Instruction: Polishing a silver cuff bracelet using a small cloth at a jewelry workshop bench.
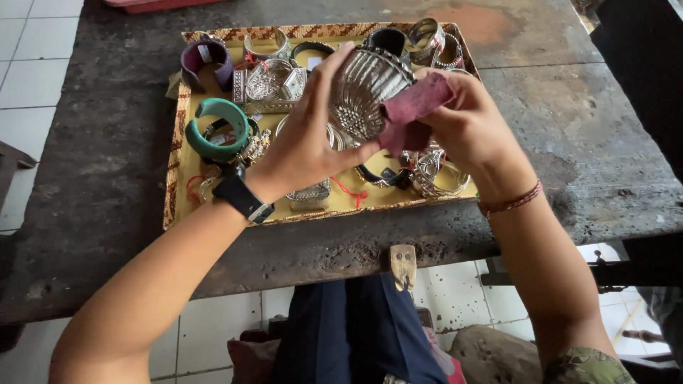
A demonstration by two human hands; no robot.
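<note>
Two hands: left fingers clamp ribbed silver cuff; right fingers pinch maroon cloth against it, woven tray below.

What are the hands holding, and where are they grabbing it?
The left hand holds a wide silver cuff bracelet by its edges. The right hand pinches a dark red cloth against the cuff's side.
</note>
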